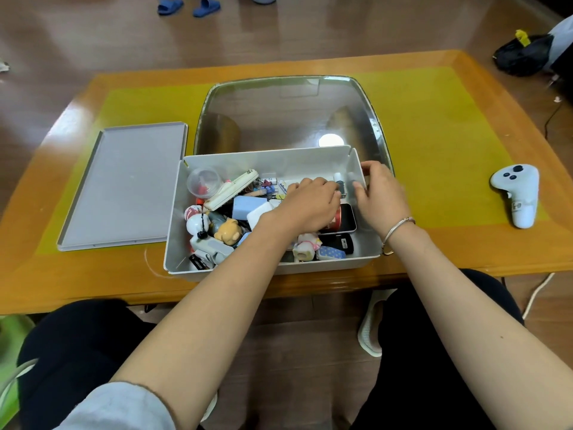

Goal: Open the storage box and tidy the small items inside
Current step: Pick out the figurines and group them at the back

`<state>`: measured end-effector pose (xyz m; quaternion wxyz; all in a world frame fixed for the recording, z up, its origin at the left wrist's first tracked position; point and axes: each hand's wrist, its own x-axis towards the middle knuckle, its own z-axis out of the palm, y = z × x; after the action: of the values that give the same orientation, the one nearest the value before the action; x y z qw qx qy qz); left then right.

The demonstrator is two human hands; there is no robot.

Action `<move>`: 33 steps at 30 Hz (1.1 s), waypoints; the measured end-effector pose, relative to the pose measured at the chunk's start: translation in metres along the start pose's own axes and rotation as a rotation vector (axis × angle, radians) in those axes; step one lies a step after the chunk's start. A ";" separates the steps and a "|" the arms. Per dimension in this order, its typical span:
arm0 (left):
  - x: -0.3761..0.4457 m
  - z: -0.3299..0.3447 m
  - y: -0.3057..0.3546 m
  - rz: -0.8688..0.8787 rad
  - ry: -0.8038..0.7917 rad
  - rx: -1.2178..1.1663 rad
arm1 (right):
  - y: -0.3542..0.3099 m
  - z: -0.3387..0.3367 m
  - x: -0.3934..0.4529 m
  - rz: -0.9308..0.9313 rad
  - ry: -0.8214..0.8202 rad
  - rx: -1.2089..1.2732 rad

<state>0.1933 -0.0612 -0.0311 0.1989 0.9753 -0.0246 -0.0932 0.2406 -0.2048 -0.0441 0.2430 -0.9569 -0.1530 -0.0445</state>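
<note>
The white storage box (370, 243) stands open on the table's near side, full of small items. Its grey lid (124, 187) lies flat to the left. Both hands reach into the box's far right corner. My left hand (310, 206) lies knuckles up over a red and white phone-like item (345, 218), fingers curled towards a small dark object (341, 186); what it grips is hidden. My right hand (379, 193) sits at the right wall, fingers bent around the wall's top edge. Figurines (228, 231), a clear cup (203, 181) and a pale blue block (248, 206) fill the left half.
A large clear plastic cover (288, 113) lies behind the box. A white game controller (517, 193) rests at the table's right side. A black bag (524, 54) and blue slippers (189, 6) are on the floor beyond. My knees are under the near edge.
</note>
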 end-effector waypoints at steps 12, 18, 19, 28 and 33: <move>-0.093 -0.038 -0.050 -0.064 0.353 -0.138 | -0.065 -0.025 -0.011 -0.336 -0.220 -0.084; -0.133 -0.028 -0.091 -0.307 0.507 -0.043 | -0.073 -0.021 -0.031 -0.459 -0.648 -0.261; -0.139 -0.025 -0.096 -0.345 0.536 -0.031 | -0.072 -0.018 -0.033 -0.489 -0.666 -0.338; -0.149 -0.005 -0.110 -0.425 0.621 -0.012 | -0.073 -0.002 -0.027 -0.703 -0.681 -0.533; -0.147 -0.004 -0.112 -0.444 0.601 0.004 | -0.068 -0.007 -0.029 -0.714 -0.635 -0.353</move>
<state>0.0508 0.0560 -0.0458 0.1703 0.9411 0.2469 0.1562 0.1918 -0.1592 -0.0125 -0.0115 -0.8377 -0.5269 0.1432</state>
